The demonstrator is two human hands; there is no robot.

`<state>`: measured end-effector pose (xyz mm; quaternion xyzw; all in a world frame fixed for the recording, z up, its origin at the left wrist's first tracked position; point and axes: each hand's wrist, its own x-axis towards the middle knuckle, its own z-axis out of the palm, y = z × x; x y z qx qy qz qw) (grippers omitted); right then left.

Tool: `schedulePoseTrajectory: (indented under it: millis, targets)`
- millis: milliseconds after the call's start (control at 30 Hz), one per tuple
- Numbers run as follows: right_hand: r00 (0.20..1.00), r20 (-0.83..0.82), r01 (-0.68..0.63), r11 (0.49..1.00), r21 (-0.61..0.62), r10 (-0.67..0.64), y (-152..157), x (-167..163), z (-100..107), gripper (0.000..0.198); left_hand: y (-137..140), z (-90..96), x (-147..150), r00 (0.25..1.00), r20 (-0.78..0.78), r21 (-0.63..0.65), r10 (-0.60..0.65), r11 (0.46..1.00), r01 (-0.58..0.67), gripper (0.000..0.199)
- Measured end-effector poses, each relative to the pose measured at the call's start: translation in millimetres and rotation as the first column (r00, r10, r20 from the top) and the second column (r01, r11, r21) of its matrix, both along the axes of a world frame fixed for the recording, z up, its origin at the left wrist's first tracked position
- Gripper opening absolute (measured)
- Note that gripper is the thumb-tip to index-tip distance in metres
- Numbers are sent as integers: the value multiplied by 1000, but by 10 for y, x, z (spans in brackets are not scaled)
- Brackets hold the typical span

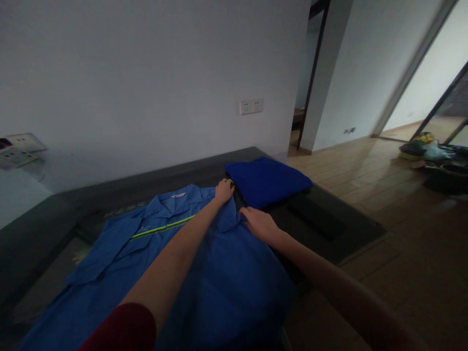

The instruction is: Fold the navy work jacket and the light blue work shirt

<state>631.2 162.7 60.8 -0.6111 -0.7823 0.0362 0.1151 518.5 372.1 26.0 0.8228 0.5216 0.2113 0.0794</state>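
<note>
A blue work shirt [142, 263] with a collar and a yellow-green stripe lies spread, front up, on a dark table [351, 229]. My left hand [224, 190] reaches across it, fingers curled over the fabric at the shoulder edge. Lower and to the right, my right hand [260, 224] pinches the shirt's fabric at its right side. Some cloth on that side looks bunched and hangs towards the table's near edge. Just beyond both hands sits a folded darker-blue garment [268, 180]. The left fingertips are close to that garment's edge.
A flat dark object [316, 219] lies on the table's right part. Behind the table rises a white wall with sockets [251, 106]; another socket box [22, 148] is at the left. Assorted items [435, 153] lie on the wooden floor at the far right.
</note>
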Motion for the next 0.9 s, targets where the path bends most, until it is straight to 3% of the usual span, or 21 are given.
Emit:
schedulePoseTrajectory:
  millis: [167, 267, 333, 500, 633, 900]
  targets:
    - [968, -221, 110, 993, -50, -119, -133, 265, 7, 24, -377, 45, -108, 993, -86, 97, -78, 992, 86, 27]
    - [980, -174, 92, 994, -62, -101, -187, 250, -21, 23, -549, -16, -178, 975, -185, 67, -123, 988, 138, 32]
    - [993, -94, 73, 997, -8, -74, -178, 173, -32, 23, -609, -79, -203, 962, -228, 33, -151, 986, 162, 39]
    - [990, 132, -63, 982, 178, 39, 10, -68, -18, 24, -608, -188, -203, 953, -223, -8, -204, 978, 208, 43]
    - [978, 189, -116, 986, 116, 93, 173, -184, -36, 28, -566, -197, -193, 955, -205, -39, -215, 977, 212, 46]
    - [997, 41, 63, 998, -2, -63, 185, -147, -60, 31, -522, -222, -105, 962, -181, -79, -204, 978, 193, 49]
